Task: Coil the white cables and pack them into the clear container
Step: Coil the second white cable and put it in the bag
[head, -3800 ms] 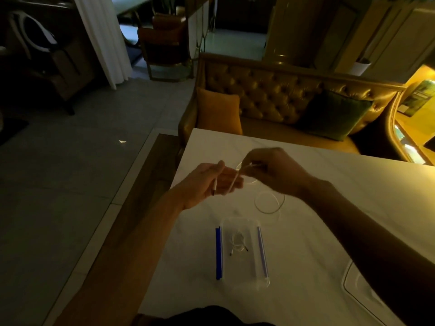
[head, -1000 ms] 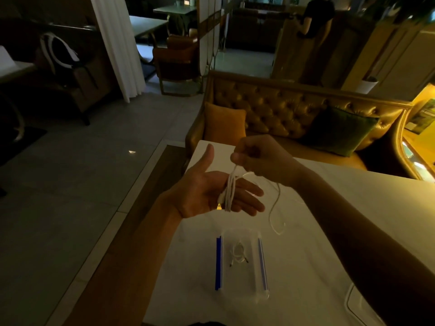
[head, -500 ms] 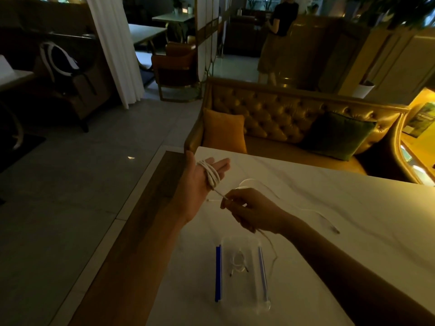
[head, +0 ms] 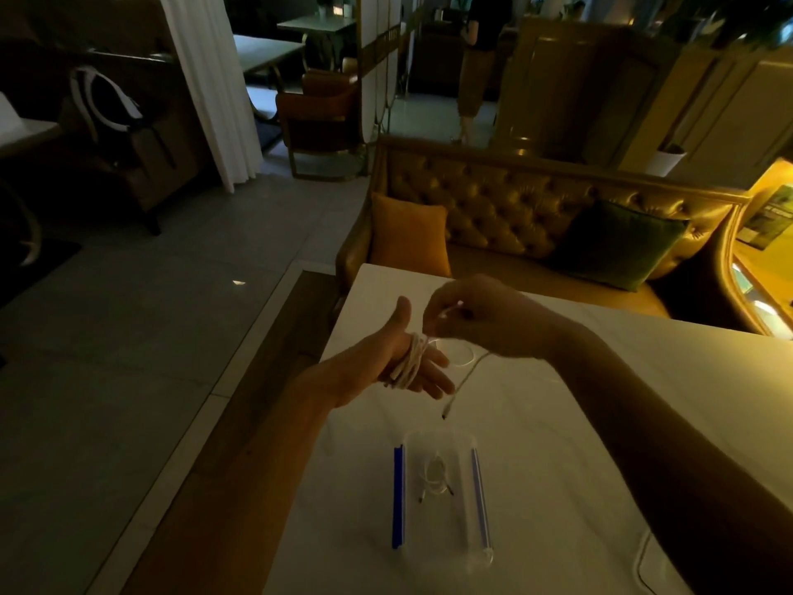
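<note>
My left hand (head: 397,356) is held flat above the white table, thumb up, with a white cable (head: 411,363) wound several times around its fingers. Just above it, my right hand (head: 480,317) pinches the same cable; the free end hangs down to a small plug (head: 446,410) near the tabletop. The clear container (head: 442,487) with blue side clips lies on the table in front of me. One coiled white cable (head: 435,478) rests inside it.
The white table (head: 579,423) ends at a left edge beside a wooden strip and grey floor. A gold tufted sofa (head: 515,208) with orange and green cushions stands behind the table. A clear lid edge (head: 643,569) shows at the lower right. A person stands far back.
My right hand has risen from below my left hand to above its fingers, carrying the cable over for another turn. The loose tail is shorter and now hangs off the table.
</note>
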